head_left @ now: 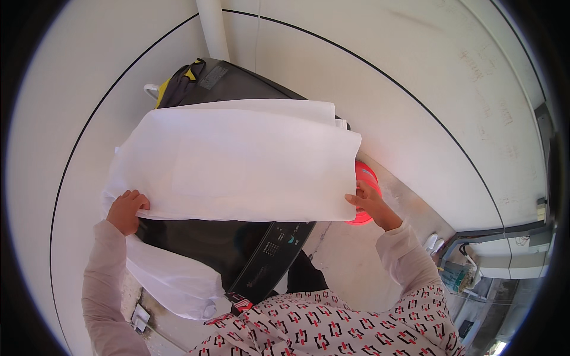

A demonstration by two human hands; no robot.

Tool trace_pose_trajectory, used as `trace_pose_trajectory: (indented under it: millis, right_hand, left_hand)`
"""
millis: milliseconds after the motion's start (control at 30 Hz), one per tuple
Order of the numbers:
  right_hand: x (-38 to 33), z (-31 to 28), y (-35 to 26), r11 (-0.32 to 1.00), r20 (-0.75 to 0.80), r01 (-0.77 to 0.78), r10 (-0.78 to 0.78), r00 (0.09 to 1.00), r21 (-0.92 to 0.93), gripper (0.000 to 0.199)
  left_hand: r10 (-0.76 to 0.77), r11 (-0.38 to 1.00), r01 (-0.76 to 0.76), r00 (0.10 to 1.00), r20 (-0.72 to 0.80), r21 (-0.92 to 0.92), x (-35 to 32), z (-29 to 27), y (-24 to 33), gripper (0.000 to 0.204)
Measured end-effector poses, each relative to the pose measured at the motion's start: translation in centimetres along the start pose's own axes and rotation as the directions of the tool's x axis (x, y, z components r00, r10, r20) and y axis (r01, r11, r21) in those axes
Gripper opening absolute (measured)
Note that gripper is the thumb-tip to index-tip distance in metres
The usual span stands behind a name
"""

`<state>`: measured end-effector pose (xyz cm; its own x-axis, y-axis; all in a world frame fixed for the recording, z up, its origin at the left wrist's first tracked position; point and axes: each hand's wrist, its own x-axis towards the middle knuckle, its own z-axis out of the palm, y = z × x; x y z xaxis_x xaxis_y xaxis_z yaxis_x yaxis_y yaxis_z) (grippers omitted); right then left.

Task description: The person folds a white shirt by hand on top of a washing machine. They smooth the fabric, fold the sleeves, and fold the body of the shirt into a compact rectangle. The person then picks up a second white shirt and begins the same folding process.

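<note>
White cloth (255,160) — and right hand (371,203) — partly hide the red bucket (370,172).

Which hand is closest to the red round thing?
The right hand: it's at the right edge of the white cloth, with the red round thing showing behind it. The left hand is near the cloth's left end.

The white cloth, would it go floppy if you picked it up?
The white cloth would probably flop: its lower-left end hangs loosely. It's likely light for its size, looking thin, and unlikely to roll, lying mostly flat.
</note>
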<state>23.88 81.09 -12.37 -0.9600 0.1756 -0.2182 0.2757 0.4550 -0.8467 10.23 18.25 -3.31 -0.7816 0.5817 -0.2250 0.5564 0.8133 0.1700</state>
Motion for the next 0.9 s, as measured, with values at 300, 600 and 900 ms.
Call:
trace_pose_trajectory:
  millis: [300, 600, 900]
  right_hand:
    - [14.2, -5.9, -4.6, 0.943, 0.330, -0.304, 0.245, 0.911, 0.137, 0.037]
    - [13.4, -4.6, -7.2, 0.843, 0.222, 0.198, -0.346, 0.912, 0.499, 0.022]
    - [13.6, -7.2, -11.2, 0.850, 0.212, 0.405, -0.487, 0.847, 0.336, 0.010]
  left_hand:
    - [0.092, 0.976, -0.151, 0.938, -0.333, -0.156, 18.3, -4.3, 13.9, 0.021]
    - [0.181, 0.949, -0.194, 0.981, -0.075, -0.249, 29.4, -4.2, 21.6, 0.056]
    - [0.146, 0.749, 0.100, 0.939, 0.311, -0.655, 30.1, -5.6, 21.7, 0.041]
